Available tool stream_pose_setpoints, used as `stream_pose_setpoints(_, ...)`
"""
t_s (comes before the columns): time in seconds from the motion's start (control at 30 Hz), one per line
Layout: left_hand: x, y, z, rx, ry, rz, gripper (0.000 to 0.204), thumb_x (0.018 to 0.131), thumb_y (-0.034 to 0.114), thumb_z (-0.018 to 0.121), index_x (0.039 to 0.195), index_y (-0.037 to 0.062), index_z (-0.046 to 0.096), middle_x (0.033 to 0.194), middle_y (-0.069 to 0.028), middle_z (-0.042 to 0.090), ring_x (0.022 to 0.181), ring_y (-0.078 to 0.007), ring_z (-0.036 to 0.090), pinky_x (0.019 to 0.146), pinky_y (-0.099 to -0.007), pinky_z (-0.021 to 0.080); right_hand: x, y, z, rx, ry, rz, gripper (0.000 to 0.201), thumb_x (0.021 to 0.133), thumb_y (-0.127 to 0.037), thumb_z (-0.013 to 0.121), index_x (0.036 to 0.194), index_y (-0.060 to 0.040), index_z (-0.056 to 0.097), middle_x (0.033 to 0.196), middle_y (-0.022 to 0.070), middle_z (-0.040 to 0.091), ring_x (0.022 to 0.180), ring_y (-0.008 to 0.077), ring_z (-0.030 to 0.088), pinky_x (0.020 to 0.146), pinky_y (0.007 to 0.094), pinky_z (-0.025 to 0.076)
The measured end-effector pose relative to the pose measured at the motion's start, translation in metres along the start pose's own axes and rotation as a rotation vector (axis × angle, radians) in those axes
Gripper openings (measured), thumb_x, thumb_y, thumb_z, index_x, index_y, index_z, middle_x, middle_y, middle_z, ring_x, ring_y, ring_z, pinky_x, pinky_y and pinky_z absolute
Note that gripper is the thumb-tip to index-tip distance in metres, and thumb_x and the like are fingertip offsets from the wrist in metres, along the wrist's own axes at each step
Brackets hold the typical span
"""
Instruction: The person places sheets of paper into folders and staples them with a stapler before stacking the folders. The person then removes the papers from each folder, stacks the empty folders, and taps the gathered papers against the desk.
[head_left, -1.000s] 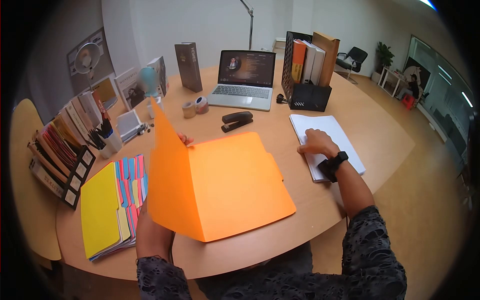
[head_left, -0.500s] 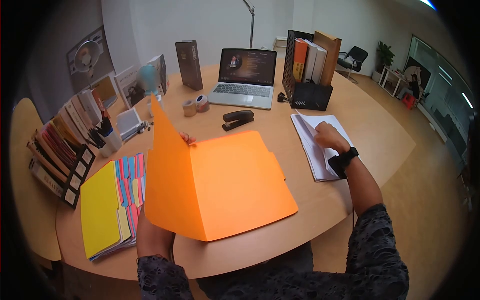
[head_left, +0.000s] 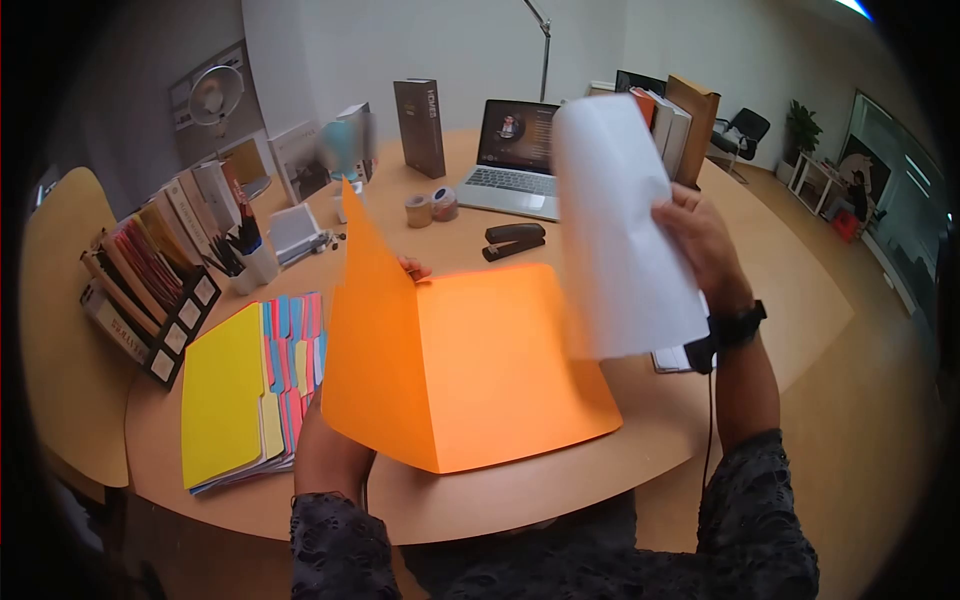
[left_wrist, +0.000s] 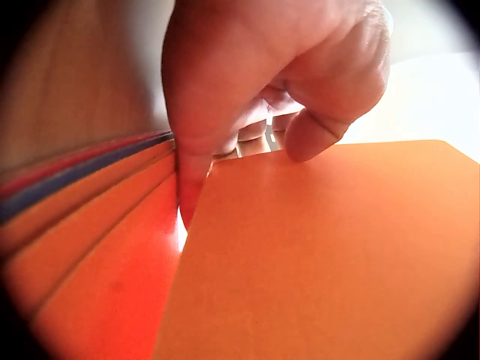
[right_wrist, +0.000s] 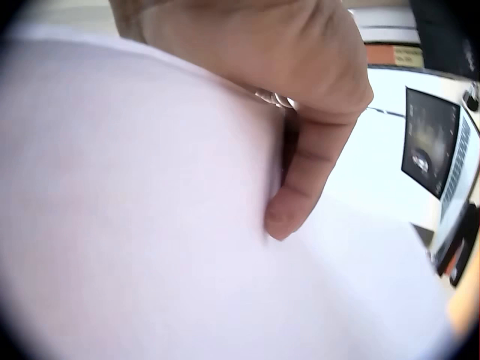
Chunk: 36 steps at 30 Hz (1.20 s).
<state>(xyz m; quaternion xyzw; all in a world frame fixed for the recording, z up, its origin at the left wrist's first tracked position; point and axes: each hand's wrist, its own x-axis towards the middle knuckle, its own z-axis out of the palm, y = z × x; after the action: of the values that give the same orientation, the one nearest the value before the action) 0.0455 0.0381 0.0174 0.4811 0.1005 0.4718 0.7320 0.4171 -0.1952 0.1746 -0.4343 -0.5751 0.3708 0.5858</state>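
An orange folder (head_left: 510, 370) lies spread on the table, its left cover raised. Behind that cover, the left hand (head_left: 414, 268) is mostly hidden; in the left wrist view the hand (left_wrist: 277, 75) grips the folder's (left_wrist: 322, 240) top edge between thumb and fingers. Off the table, the right hand (head_left: 702, 245) pinches white paper (head_left: 615, 230) by its right edge, the sheet bending and hanging over the folder's right side. The right wrist view shows the thumb of this hand (right_wrist: 262, 75) against the paper (right_wrist: 135, 195). Part of the white stack (head_left: 672, 360) shows beneath.
Left of the folder lies a pile of coloured folders (head_left: 222, 400), with a book rack (head_left: 185, 325) and pen holder (head_left: 260, 265) beyond. Farther back are a stapler (head_left: 514, 241), tape rolls (head_left: 419, 210), a laptop (head_left: 512, 180) and upright books (head_left: 672, 130).
The right hand has lifted paper off the white stack and carried it up and leftward to the folder's right side. The left hand keeps its hold on the folder. The head view has shifted.
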Motion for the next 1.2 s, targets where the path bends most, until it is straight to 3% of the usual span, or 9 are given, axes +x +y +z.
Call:
stream_pose_setpoints(0.03,-0.06,-0.006,-0.026,0.007,0.0,0.01,0.018,0.093,0.026,0.061,0.102,0.0104,0.062,0.128,-0.013,0.054,0.128,-0.0272,0.046,0.105,-0.0459,0.043,-0.002,0.012,0.013,0.052,-0.022,0.059,0.021,0.09,-0.011,0.058,0.104,0.0039,0.064,0.087,0.0072,0.068,0.068,0.0091,0.063,0.062,0.0232,0.052)
stream_pose_setpoints(0.07,-0.007,-0.007,0.003,0.013,-0.001,0.019,0.018,0.093,0.026,0.061,0.102,0.0105,0.062,0.128,-0.013,0.054,0.128,-0.0272,0.046,0.105,-0.046,0.043,0.0,0.033,0.018,0.038,-0.052,0.094,0.021,0.089,-0.01,0.059,0.104,0.0045,0.065,0.087,0.0069,0.068,0.066,0.0093,0.063,0.061,0.0229,0.051)
stream_pose_setpoints(0.27,-0.037,-0.02,-0.003,0.048,-0.009,0.033,0.018,0.093,0.027,0.061,0.103,0.0111,0.062,0.132,-0.0133,0.053,0.131,-0.0275,0.044,0.106,-0.0466,0.043,-0.02,0.104,0.06,0.01,-0.139,0.498,0.023,0.085,-0.005,0.058,0.102,0.0088,0.062,0.092,0.013,0.065,0.075,0.0171,0.065,0.065,0.0278,0.051)
stream_pose_setpoints(0.4,-0.045,-0.014,-0.013,0.058,-0.001,0.008,0.019,0.093,0.027,0.061,0.103,0.0115,0.063,0.134,-0.0135,0.052,0.133,-0.0277,0.043,0.107,-0.0471,0.042,-0.025,0.115,0.062,-0.009,-0.165,0.505,0.024,0.084,-0.006,0.058,0.103,0.0084,0.061,0.092,0.0115,0.064,0.075,0.0169,0.064,0.066,0.0289,0.05)
stream_pose_setpoints(0.6,-0.055,-0.015,-0.004,-0.084,0.001,-0.086,0.016,0.092,0.025,0.062,0.101,0.0118,0.063,0.138,-0.0149,0.05,0.135,-0.0303,0.041,0.106,-0.0522,0.042,-0.029,0.097,0.058,-0.421,-0.273,0.469,0.019,0.087,-0.017,0.061,0.088,0.0018,0.062,0.076,0.0065,0.062,0.064,0.0119,0.059,0.054,0.0251,0.044)
stream_pose_setpoints(0.67,-0.056,-0.013,0.006,-0.093,0.088,-0.074,0.017,0.093,0.022,0.061,0.1,0.0062,0.061,0.127,-0.0183,0.058,0.123,-0.0328,0.052,0.104,-0.0437,0.045,-0.029,0.096,0.055,-0.465,-0.319,0.468,0.023,0.088,-0.021,0.062,0.077,-0.0008,0.062,0.065,0.004,0.058,0.056,0.0099,0.055,0.047,0.0247,0.039)
stream_pose_setpoints(0.77,-0.059,-0.009,0.018,-0.115,0.181,-0.095,0.016,0.093,0.021,0.062,0.097,0.0063,0.061,0.123,-0.0177,0.059,0.121,-0.0316,0.054,0.102,-0.0426,0.046,-0.032,0.083,0.058,-0.481,-0.36,0.513,0.026,0.089,-0.023,0.061,0.074,-0.0017,0.061,0.06,0.0028,0.056,0.051,0.0094,0.052,0.046,0.0251,0.038)
stream_pose_setpoints(0.97,-0.065,0.0,0.04,-0.176,0.229,-0.11,0.015,0.092,0.02,0.063,0.094,0.0054,0.06,0.116,-0.0166,0.063,0.109,-0.0274,0.059,0.094,-0.0391,0.052,-0.036,0.079,0.063,-0.514,-0.379,0.51,0.03,0.089,-0.023,0.058,0.072,0.0014,0.062,0.06,0.0045,0.059,0.053,0.0107,0.056,0.052,0.0259,0.045)
stream_pose_setpoints(1.2,-0.061,0.001,0.043,-0.152,0.239,-0.075,0.012,0.091,0.017,0.061,0.091,0.0049,0.061,0.113,-0.0158,0.064,0.104,-0.0254,0.061,0.088,-0.0361,0.054,-0.025,0.076,0.055,-0.627,-0.348,0.462,0.025,0.091,-0.022,0.058,0.08,0.0004,0.062,0.063,0.0042,0.059,0.054,0.0098,0.057,0.048,0.0239,0.043)
